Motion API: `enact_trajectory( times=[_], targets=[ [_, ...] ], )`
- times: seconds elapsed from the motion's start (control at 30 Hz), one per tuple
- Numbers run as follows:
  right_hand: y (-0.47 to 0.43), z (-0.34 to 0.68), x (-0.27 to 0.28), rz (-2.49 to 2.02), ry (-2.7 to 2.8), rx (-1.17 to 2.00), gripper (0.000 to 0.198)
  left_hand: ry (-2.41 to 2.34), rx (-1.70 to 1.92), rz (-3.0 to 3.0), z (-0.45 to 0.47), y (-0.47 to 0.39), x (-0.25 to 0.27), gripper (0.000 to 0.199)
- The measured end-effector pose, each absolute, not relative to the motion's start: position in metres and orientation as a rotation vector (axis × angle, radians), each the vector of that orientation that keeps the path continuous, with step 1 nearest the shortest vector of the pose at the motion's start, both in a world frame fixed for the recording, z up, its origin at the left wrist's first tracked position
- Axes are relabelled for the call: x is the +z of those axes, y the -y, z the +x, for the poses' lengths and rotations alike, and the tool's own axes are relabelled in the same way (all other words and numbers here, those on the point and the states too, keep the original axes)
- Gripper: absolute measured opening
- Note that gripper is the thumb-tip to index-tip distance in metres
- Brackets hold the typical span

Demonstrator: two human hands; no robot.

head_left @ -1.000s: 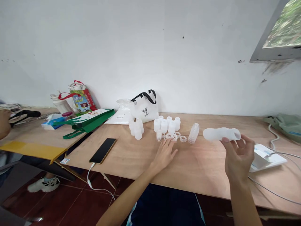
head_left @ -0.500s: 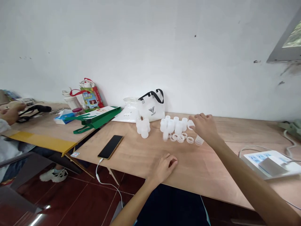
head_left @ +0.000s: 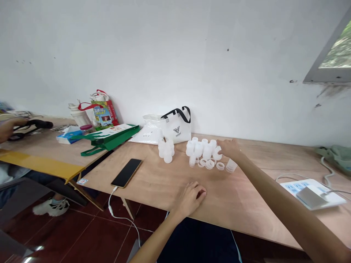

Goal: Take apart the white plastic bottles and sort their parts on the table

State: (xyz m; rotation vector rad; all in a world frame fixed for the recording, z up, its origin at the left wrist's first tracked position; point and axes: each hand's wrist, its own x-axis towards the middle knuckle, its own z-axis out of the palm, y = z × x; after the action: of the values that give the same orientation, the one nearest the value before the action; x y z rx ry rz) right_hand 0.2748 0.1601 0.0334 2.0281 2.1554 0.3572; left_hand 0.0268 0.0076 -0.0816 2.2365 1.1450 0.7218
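My left hand rests on the wooden table near its front edge, fingers loosely curled in and nothing visible in them. Further back, my right hand reaches to the right end of a cluster of translucent white plastic bottles. Its fingers close on a white plastic bottle there; the far fingers are partly hidden. In front of the cluster lie several clear plastic rings. A clear ribbed cup-like piece lies tilted below my right wrist. Another small group of white bottles stands to the left.
A phone with a white cable lies at the left. Behind are a white bag and a white plastic package. A green bag spans the gap to the neighbouring table, where a person's hand shows. A white box sits right.
My right hand has moved slightly left and down with the white plastic bottle, against the cluster. My left hand stays in place. The view has shifted slightly.
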Motion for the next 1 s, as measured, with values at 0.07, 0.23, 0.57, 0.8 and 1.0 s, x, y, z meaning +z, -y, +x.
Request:
enact_trajectory(
  times=[0.07, 0.23, 0.57, 0.8, 1.0],
  targets=[
    [-0.164, 0.277, 0.033, 2.042, -2.145, 0.310, 0.038, -1.141, 0.714, 2.251, 0.027, -0.007, -0.081, 0.018],
    [-0.173, 0.281, 0.036, 2.092, -2.123, 0.207, 0.038, -1.144, 0.703, 2.284, 0.026, -0.007, -0.080, 0.018],
    [-0.179, 0.282, 0.037, 2.165, -2.145, 0.120, 0.040, -1.199, 0.681, 2.292, 0.026, -0.005, -0.078, 0.019],
    [-0.143, 0.271, 0.047, 2.133, -2.317, 0.380, 0.034, -1.187, 0.675, 2.304, 0.026, -0.005, -0.077, 0.019],
    [-0.082, 0.244, 0.003, 1.876, -2.521, 0.278, 0.027, -1.149, 0.678, 2.363, 0.027, -0.004, -0.075, 0.016]
  ],
)
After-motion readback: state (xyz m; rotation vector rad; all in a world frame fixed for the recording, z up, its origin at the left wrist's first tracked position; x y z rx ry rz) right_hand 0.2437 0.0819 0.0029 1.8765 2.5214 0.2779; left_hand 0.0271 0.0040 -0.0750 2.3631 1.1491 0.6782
